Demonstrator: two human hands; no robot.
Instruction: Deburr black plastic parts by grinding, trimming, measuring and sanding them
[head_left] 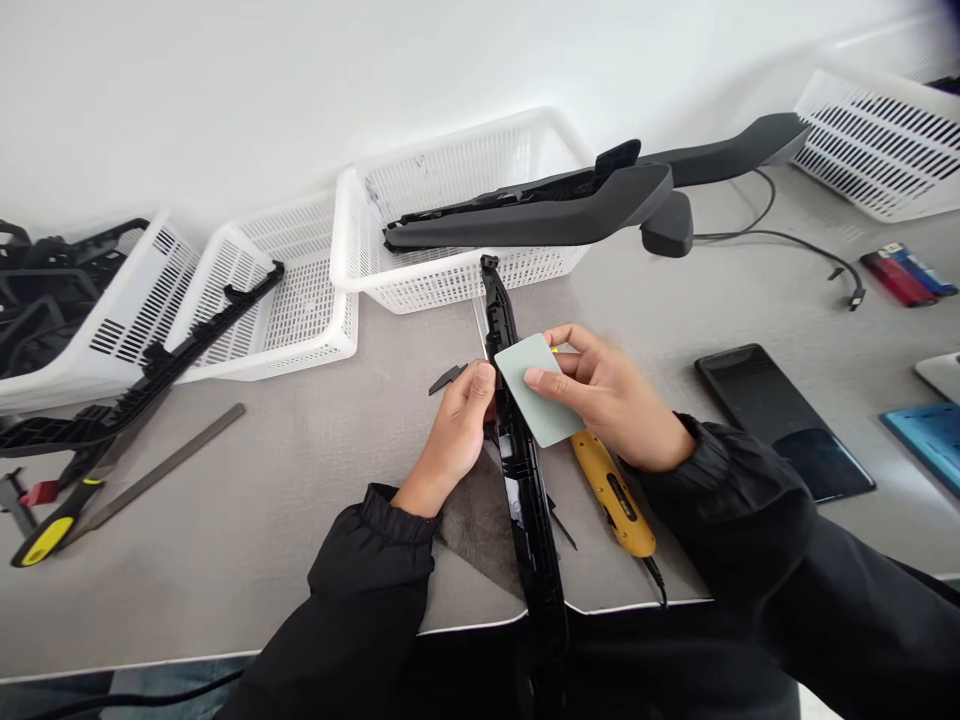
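A long black plastic trim piece [534, 530] runs from the table's front edge toward the white basket in the middle. My left hand [459, 420] is closed around its left side, thumb on top. In my right hand [600, 390] is a pale green-grey flat card [534, 385], pinched with the thumb on its face. The card lies across the trim piece and hides part of it; whether they touch, I cannot tell. Close to my right wrist lies a yellow corded power tool [613, 495]. Under the trim piece is a grey cloth [476, 530].
A white basket [457, 290] holds long dark trim pieces that stick out to the right. Left are another white basket [315, 345], a flat file [172, 465] and a yellow-black handle [56, 525]. Right lie a black phone [784, 420], lighters [907, 275] and a cable [806, 245].
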